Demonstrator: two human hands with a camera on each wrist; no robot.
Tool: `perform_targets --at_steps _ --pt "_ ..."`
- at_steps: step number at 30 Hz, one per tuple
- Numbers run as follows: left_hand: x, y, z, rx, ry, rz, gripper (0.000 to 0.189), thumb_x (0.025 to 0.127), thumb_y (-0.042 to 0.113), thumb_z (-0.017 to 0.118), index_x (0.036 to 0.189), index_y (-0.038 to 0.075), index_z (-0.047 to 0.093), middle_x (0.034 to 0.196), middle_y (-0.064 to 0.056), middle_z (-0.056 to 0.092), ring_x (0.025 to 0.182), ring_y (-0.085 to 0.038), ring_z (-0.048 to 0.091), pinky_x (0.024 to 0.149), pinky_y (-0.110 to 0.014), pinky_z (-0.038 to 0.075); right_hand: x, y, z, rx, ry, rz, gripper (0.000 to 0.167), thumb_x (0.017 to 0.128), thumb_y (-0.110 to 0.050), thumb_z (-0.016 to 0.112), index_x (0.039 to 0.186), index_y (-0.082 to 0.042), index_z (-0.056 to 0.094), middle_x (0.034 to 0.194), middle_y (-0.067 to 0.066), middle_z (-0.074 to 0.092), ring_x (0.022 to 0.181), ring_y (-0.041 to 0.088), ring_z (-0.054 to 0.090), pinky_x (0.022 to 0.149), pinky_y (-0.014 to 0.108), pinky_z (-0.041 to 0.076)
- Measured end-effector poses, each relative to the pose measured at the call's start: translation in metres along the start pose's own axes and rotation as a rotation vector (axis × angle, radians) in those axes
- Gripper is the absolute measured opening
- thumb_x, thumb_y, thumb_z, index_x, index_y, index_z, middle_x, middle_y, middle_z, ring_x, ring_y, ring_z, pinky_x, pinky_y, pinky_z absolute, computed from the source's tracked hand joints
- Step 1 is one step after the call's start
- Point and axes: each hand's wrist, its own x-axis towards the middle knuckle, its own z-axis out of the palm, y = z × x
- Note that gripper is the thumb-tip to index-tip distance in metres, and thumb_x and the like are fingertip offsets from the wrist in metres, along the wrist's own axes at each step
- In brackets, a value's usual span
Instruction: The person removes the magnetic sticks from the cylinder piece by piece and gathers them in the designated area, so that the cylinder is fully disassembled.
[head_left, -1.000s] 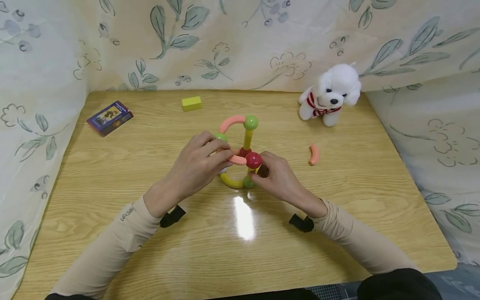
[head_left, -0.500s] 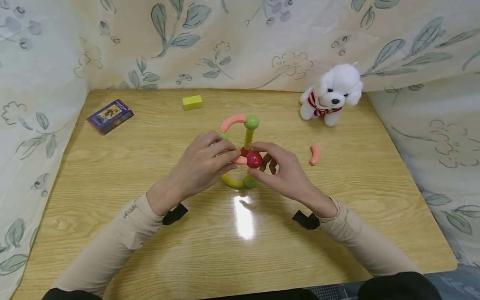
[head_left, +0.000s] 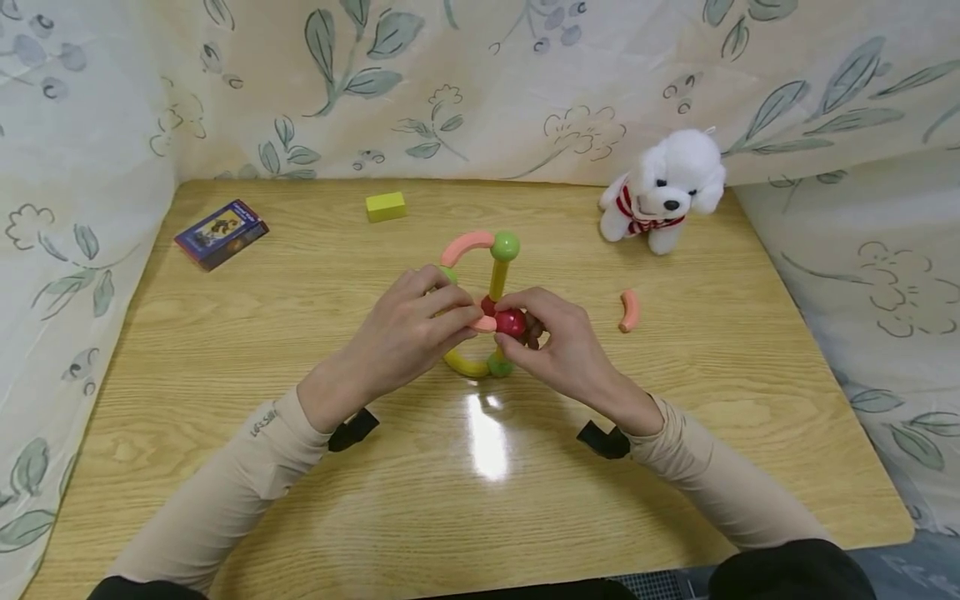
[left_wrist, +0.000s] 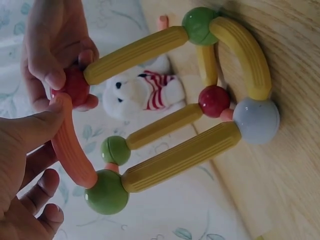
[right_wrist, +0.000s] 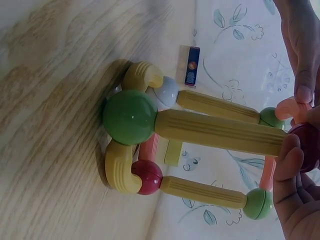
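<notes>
Gently does it
Left hand (head_left: 405, 327) pinches pink stick (left_wrist: 73, 149), right hand (head_left: 564, 340) grips red ball (head_left: 512, 322); best steady the yellow post (left_wrist: 137, 54)

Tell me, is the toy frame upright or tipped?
Upright: one yellow rod rises from the green ball near the table to the red ball the right hand holds.

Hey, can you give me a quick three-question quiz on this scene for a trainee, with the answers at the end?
1. Which ball does the right hand hold? A green, B red, C white.
2. True or false: in the head view, the dog is right of the yellow block.
3. Fill in: the left hand pinches a curved ____ stick.

Key: 1. B, the red ball. 2. True. 3. Pink.
</notes>
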Motion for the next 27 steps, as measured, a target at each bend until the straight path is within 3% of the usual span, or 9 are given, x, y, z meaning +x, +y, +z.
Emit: perform_targets --at_steps 16,20,27 --pt "-0.0019 -0.0027 0.0000 0.035 -0.003 0.010 0.013 0.081 0.015 0.079 0.093 0.010 0.075 0.091 0.000 0.074 0.086 -0.021 0.056 0.065 -0.028 0.044 -0.0003 0.0004 -0.0020 -0.035 0.017 0.032 0.026 0.080 -0.002 0.065 0.105 -0.003 0.064 0.088 0.007 0.065 0.065 0.009 0.053 0.052 0.028 0.048" --pt "-0.0039 -0.0032 -0.0011 0.135 -0.049 0.064 0.010 0.084 0.013 0.076 0.094 0.011 0.075 0.094 -0.001 0.072 0.089 -0.022 0.056 0.068 -0.029 0.044 -0.0013 0.0012 -0.0025 -0.033 0.014 0.045 0.025 0.082 -0.003 0.066 0.107 -0.003 0.064 0.088 0.006 0.065 0.065 0.010 0.053 0.052 0.029 0.047" --pt "-0.0052 -0.0028 -0.0043 0.449 -0.166 0.250 0.011 0.095 0.010 0.061 0.099 0.012 0.072 0.097 0.002 0.071 0.091 -0.018 0.053 0.079 -0.029 0.040 -0.0013 -0.0004 -0.0030 -0.027 0.006 0.071 0.025 0.083 -0.003 0.066 0.108 -0.004 0.063 0.090 0.007 0.065 0.064 0.009 0.053 0.051 0.030 0.047"
